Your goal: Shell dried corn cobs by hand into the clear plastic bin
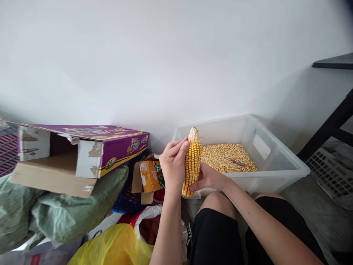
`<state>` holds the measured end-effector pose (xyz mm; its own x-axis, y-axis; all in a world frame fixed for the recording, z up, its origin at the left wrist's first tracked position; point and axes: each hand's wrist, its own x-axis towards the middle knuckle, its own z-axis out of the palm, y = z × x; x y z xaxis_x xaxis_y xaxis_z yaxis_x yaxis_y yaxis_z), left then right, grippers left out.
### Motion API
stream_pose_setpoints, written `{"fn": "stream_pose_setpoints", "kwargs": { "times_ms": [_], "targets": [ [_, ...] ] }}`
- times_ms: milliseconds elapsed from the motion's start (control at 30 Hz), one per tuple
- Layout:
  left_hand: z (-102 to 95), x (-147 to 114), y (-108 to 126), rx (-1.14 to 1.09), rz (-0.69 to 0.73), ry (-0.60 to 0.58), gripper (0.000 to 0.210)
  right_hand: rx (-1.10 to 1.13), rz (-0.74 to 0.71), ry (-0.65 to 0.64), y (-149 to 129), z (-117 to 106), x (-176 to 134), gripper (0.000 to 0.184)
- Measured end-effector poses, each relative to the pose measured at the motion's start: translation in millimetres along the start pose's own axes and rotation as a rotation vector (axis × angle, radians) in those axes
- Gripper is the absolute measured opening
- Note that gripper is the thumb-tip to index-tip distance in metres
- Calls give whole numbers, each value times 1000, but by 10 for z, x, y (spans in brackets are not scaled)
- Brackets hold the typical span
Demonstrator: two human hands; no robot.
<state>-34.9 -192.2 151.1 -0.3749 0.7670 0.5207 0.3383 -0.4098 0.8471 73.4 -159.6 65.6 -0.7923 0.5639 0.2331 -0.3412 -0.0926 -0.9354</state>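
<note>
An ear of corn [192, 162], full of yellow kernels with a pale, bare tip on top, stands nearly upright in front of me. My left hand [175, 158] is closed at its upper left side, thumb and fingers pinched together against it. From the lower right, my right hand [208, 177] grips the same ear, its thumb across the front and its other fingers hidden behind. Past my right hand, loose corn kernels [220, 156] cover the bottom of a clear plastic bin [278, 172]. A thin, dark reddish tool [238, 163] lies on those kernels.
On the left, an open purple carton [121, 152] rests over green sacks [79, 206]. A small orange box [150, 175] sits beside my left wrist, and a yellow bag [110, 246] lies below. A white wall rises behind. Dark furniture legs [328, 129] and a white basket [331, 176] are at right.
</note>
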Motion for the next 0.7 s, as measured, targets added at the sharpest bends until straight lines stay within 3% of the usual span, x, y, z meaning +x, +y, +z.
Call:
{"fn": "stream_pose_setpoints", "kwargs": {
  "times_ms": [133,367,500,600,633,700],
  "targets": [
    [50,11,62,32,-27,-36,26,-102,1,76,-24,-12,-39,56],
    [151,-33,74,110,52,178,23,-255,-13,242,-55,88,-93,58],
    [28,30,53,234,114,187,24,-320,-10,253,-62,112,-143,56],
    [-140,74,183,297,227,245,19,-432,-24,288,-122,132,-186,53],
    [-193,83,259,314,279,234,17,-489,-35,308,-151,141,-200,53],
    [-278,103,429,359,376,105,13,-613,-50,343,-209,157,-228,53]
  ]
}}
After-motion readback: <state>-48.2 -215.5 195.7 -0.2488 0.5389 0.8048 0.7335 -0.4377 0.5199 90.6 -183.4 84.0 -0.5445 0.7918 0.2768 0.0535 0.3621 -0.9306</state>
